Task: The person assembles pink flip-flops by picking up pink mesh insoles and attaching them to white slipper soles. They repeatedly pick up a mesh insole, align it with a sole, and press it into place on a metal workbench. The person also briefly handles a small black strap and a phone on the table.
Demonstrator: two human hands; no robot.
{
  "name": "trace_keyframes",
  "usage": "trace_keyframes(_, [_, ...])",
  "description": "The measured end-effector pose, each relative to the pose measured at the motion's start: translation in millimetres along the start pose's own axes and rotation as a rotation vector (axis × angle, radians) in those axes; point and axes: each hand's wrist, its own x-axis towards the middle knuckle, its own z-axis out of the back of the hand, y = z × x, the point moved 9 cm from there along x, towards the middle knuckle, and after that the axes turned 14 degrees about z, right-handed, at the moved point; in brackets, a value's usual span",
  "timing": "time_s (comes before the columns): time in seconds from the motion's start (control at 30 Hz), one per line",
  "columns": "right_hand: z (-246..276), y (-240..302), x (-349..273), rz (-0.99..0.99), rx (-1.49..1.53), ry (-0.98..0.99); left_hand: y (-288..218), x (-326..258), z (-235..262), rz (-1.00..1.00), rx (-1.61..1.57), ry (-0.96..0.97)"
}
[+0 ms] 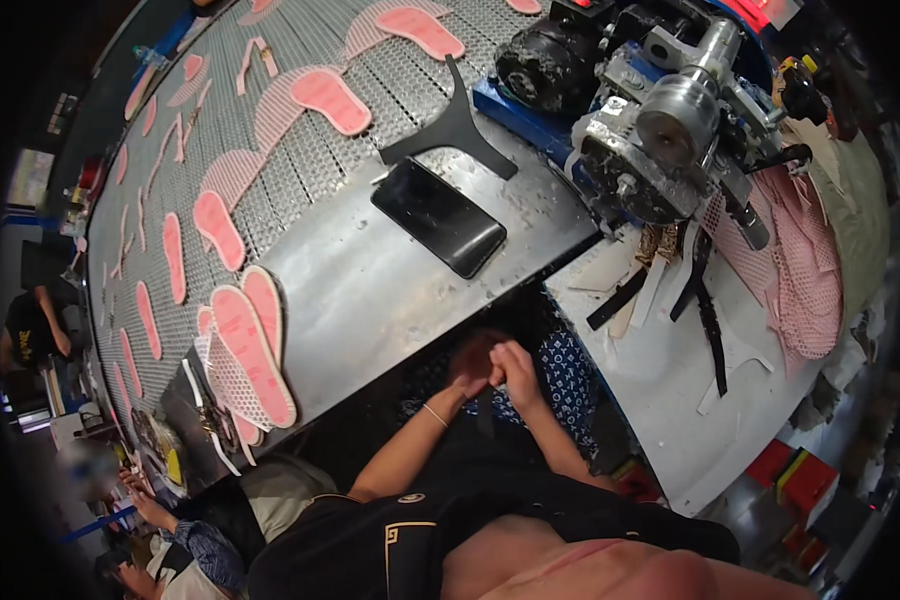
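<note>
Both my hands are together low in front of me, below the metal table's edge and beside a dark blue patterned cloth (567,385). My left hand (475,362) is in shadow, its fingers too dark and blurred to read. Against it, my right hand (513,372) is closed with the fingers curled in; anything inside them is hidden. On the metal tabletop ahead lies a black phone (438,218), and beyond it a black forked flat piece (455,130). A stack of pink insoles (253,350) with a mesh piece sits at the table's near left corner.
A grey conveyor belt (320,165) carries several pink insoles and strips. At right stands a greasy metal machine (660,130), near a white side table (660,420) with black strips and pink mesh fabric (805,270). Another person's hand (150,508) shows at lower left.
</note>
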Motion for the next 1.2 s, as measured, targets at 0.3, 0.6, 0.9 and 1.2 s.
trace_keyframes(0.3, [-83,180,28,0.222,-0.95,0.362,-9,5,-18,-0.048,0.208,0.019])
trace_keyframes(0.6, [-144,188,152,0.735,-1.543,0.103,-6,19,-18,0.028,0.191,0.01])
trace_keyframes(0.9, [-148,152,162,0.686,-1.531,0.102,-19,6,-1,-0.045,0.197,-0.078])
trace_keyframes(1.2, [-147,154,158,0.698,-1.544,0.02,-14,10,-1,-0.02,0.191,-0.143])
